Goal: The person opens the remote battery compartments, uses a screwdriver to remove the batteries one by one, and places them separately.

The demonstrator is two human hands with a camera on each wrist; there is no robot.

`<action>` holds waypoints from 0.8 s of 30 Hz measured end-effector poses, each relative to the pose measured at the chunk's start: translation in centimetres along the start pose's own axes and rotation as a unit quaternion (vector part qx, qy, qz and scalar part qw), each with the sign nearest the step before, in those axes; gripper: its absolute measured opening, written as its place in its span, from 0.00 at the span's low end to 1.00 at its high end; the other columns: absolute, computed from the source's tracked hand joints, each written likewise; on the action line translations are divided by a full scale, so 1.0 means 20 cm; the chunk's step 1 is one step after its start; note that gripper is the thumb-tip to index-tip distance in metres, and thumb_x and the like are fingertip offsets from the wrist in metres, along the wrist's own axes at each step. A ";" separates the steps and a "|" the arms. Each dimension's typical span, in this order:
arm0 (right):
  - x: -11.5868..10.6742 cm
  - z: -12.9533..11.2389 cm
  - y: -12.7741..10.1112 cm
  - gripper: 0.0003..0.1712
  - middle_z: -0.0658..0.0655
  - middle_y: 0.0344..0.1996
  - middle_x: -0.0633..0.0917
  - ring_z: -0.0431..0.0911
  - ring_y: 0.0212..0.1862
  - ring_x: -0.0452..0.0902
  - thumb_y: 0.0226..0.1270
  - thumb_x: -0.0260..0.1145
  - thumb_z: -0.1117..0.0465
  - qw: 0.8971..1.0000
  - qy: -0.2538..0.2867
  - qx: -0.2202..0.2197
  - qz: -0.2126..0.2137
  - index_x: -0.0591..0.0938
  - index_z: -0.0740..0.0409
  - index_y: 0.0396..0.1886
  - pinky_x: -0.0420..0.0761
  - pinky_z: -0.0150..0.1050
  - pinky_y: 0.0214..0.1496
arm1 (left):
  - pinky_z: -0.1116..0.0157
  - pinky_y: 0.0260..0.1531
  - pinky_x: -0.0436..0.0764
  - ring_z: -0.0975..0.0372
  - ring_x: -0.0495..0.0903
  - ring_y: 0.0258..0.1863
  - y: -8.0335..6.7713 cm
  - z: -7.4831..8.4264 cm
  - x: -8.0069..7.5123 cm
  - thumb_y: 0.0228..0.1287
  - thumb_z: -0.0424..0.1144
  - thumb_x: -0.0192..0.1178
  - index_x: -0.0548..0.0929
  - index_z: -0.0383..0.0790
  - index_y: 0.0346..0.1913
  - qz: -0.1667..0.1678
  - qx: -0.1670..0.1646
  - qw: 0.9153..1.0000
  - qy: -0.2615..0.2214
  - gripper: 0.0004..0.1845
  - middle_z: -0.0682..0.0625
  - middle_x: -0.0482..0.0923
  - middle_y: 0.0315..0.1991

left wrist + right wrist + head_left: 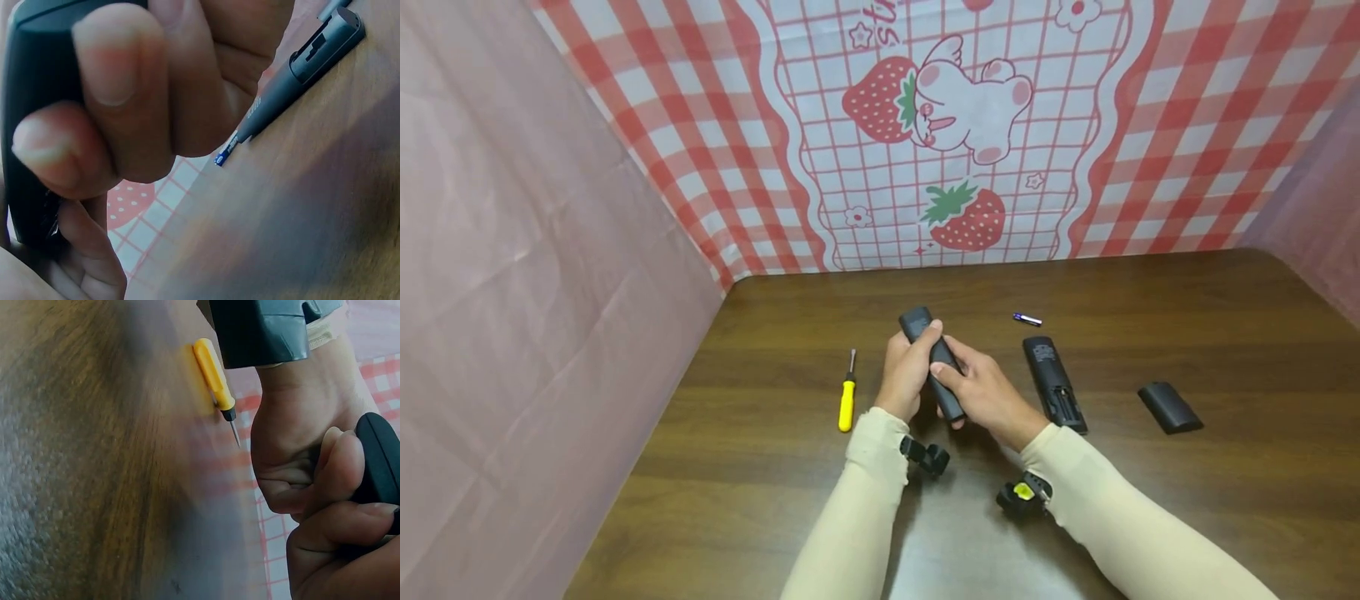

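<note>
A black remote control is held above the table by both hands, tilted with its far end to the left. My left hand grips its left side, thumb lying over the upper face. The right hand holds the nearer part from the right, its thumb on top. Fingers curl around the remote's underside in the left wrist view. On the table to the right lies a second black remote, its battery compartment uncovered. Farther right is a black curved battery cover.
A small blue-and-white battery lies behind the second remote. To the left of the hands is a screwdriver with a yellow handle, its tip pointing away. A checked strawberry-print cloth hangs behind the wooden table.
</note>
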State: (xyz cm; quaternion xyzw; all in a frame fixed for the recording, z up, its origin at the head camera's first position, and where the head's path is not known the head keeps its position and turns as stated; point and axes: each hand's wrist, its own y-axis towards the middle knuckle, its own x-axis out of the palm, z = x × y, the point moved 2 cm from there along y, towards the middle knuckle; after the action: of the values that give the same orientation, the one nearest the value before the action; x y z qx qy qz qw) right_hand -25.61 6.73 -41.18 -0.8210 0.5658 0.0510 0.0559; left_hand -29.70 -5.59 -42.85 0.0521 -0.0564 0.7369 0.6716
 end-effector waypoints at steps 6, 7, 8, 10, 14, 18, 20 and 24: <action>0.01 0.00 0.00 0.36 0.70 0.48 0.79 0.52 0.29 0.81 0.79 0.56 0.59 1.000 0.024 0.013 -0.006 0.55 0.54 0.80 0.81 0.45 0.25 | 0.63 0.43 0.78 0.58 0.81 0.35 0.00 -0.01 -0.01 0.70 0.48 0.62 0.84 0.33 0.46 0.002 -0.002 1.000 -0.008 0.18 0.45 0.83 0.36; 0.01 0.00 0.00 0.36 0.71 0.50 0.78 0.52 0.29 0.81 0.79 0.56 0.59 1.000 0.027 0.014 -0.006 0.54 0.53 0.81 0.82 0.46 0.26 | 0.63 0.43 0.78 0.58 0.81 0.35 0.00 -0.01 -0.01 0.70 0.48 0.62 0.84 0.33 0.47 0.001 0.000 1.000 -0.007 0.19 0.45 0.83 0.37; 0.01 0.00 0.00 0.37 0.70 0.52 0.77 0.53 0.30 0.81 0.78 0.56 0.59 0.999 0.029 0.015 -0.007 0.54 0.52 0.81 0.82 0.46 0.26 | 0.63 0.43 0.78 0.58 0.81 0.35 0.01 -0.01 -0.01 0.70 0.49 0.62 0.83 0.33 0.47 0.000 0.001 1.000 -0.007 0.19 0.45 0.83 0.37; 0.00 0.00 0.00 0.37 0.70 0.53 0.77 0.53 0.31 0.81 0.79 0.56 0.58 0.999 0.025 0.017 -0.010 0.54 0.51 0.81 0.82 0.46 0.27 | 0.63 0.43 0.78 0.58 0.81 0.36 0.00 -0.01 -0.01 0.70 0.50 0.62 0.83 0.32 0.48 -0.003 0.003 1.000 -0.008 0.21 0.45 0.83 0.37; -0.01 -0.01 -0.01 0.36 0.69 0.45 0.81 0.53 0.30 0.82 0.79 0.56 0.56 1.000 0.003 0.023 -0.014 0.54 0.47 0.81 0.80 0.47 0.25 | 0.63 0.44 0.78 0.58 0.81 0.37 0.00 -0.01 0.00 0.70 0.49 0.62 0.82 0.31 0.50 -0.012 0.002 1.000 -0.018 0.21 0.45 0.83 0.38; -0.03 -0.02 -0.02 0.36 0.68 0.34 0.84 0.52 0.27 0.82 0.79 0.55 0.52 0.999 -0.031 0.027 -0.014 0.54 0.48 0.81 0.75 0.44 0.19 | 0.63 0.45 0.78 0.58 0.82 0.38 0.00 -0.01 0.00 0.70 0.48 0.62 0.81 0.29 0.52 -0.018 0.005 1.000 -0.025 0.22 0.44 0.83 0.40; -0.03 -0.02 -0.02 0.36 0.66 0.33 0.85 0.52 0.26 0.82 0.79 0.55 0.51 0.998 -0.052 0.030 -0.010 0.55 0.50 0.80 0.73 0.42 0.19 | 0.63 0.45 0.79 0.58 0.82 0.38 0.00 0.00 0.00 0.70 0.48 0.62 0.82 0.31 0.53 -0.016 0.007 1.000 -0.022 0.22 0.44 0.83 0.41; -0.05 -0.03 -0.04 0.38 0.66 0.39 0.84 0.50 0.22 0.80 0.77 0.57 0.50 0.993 -0.117 0.024 0.018 0.56 0.56 0.79 0.75 0.42 0.20 | 0.63 0.45 0.79 0.58 0.81 0.39 0.00 0.00 0.01 0.70 0.49 0.62 0.82 0.33 0.53 -0.003 0.007 1.000 -0.014 0.21 0.42 0.82 0.43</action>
State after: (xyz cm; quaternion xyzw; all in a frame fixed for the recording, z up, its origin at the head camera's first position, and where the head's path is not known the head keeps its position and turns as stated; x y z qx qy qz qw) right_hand -25.25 7.76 -40.51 -0.7976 0.5711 0.1337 0.1405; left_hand -29.68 -5.36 -42.79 0.0669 -0.0607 0.7347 0.6724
